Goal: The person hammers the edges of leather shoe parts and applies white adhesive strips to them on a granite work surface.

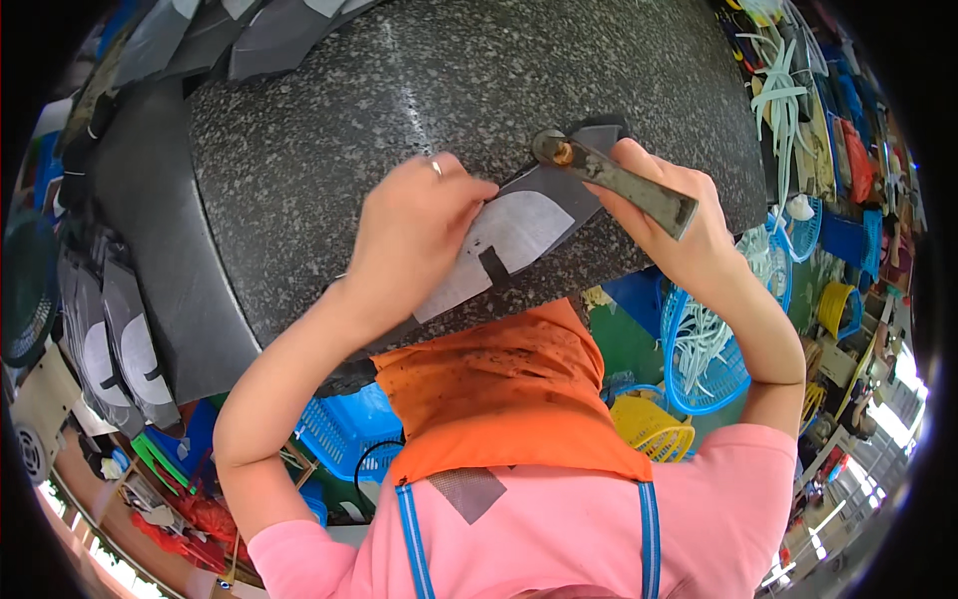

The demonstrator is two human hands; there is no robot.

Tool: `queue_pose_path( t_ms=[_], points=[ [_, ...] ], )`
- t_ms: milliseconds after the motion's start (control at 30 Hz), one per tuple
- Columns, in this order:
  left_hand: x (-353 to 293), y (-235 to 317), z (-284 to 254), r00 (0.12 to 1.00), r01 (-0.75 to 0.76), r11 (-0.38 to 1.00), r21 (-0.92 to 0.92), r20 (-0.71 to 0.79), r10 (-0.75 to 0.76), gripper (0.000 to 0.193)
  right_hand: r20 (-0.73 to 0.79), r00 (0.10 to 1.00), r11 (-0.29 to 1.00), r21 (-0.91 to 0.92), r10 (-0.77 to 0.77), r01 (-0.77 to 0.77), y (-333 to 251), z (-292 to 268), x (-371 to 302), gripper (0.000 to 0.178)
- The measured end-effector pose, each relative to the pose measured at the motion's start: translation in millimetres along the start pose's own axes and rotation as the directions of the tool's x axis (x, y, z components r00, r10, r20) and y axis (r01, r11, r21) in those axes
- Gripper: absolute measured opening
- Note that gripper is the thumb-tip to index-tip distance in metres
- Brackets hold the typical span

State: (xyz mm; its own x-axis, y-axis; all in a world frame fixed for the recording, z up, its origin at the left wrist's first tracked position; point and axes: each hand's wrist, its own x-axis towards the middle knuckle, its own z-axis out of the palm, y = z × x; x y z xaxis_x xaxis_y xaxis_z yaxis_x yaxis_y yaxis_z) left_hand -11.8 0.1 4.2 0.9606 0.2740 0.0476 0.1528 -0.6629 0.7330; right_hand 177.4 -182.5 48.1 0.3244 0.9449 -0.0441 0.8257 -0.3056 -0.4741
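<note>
A flat dark grey cut piece [591, 198] with a light grey, rounded panel [519, 228] and a short black strip across it lies at the near edge of the speckled stone slab [329, 150]. My left hand [409, 225], a ring on one finger, is closed with its fingertips pinching the upper edge of the piece. In my right hand [689, 215] is a worn metal hammer [624, 180], its rounded end above the piece's far right part and its flared end across my fingers. The grip of the hammer is hidden by the hand.
More grey pieces [274, 40] are piled at the far left, others [135, 344] beside the slab's left side. Pale strips [783, 95] hang at the right. A blue basket [714, 384] of strips and a yellow basket [649, 424] stand below. An orange apron [499, 389] covers my lap.
</note>
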Motion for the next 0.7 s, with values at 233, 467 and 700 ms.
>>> queue_pose_path(
  t_ms=[233,467,700],
  points=[
    [-5,11,6,0.921,-0.367,0.793,0.486,0.074,0.382,0.020,0.039,0.993,0.991,0.072,-0.113,0.110,-15,-4,6,0.018],
    [-14,0,5,0.961,-0.246,0.924,0.291,-0.051,0.272,0.022,0.012,0.992,0.991,0.035,-0.128,0.128,-9,0,6,0.015],
    [7,1,10,0.901,-0.377,0.797,0.472,-0.014,0.434,0.022,0.119,0.987,0.993,-0.016,-0.111,0.113,-11,-12,13,0.026]
  ],
)
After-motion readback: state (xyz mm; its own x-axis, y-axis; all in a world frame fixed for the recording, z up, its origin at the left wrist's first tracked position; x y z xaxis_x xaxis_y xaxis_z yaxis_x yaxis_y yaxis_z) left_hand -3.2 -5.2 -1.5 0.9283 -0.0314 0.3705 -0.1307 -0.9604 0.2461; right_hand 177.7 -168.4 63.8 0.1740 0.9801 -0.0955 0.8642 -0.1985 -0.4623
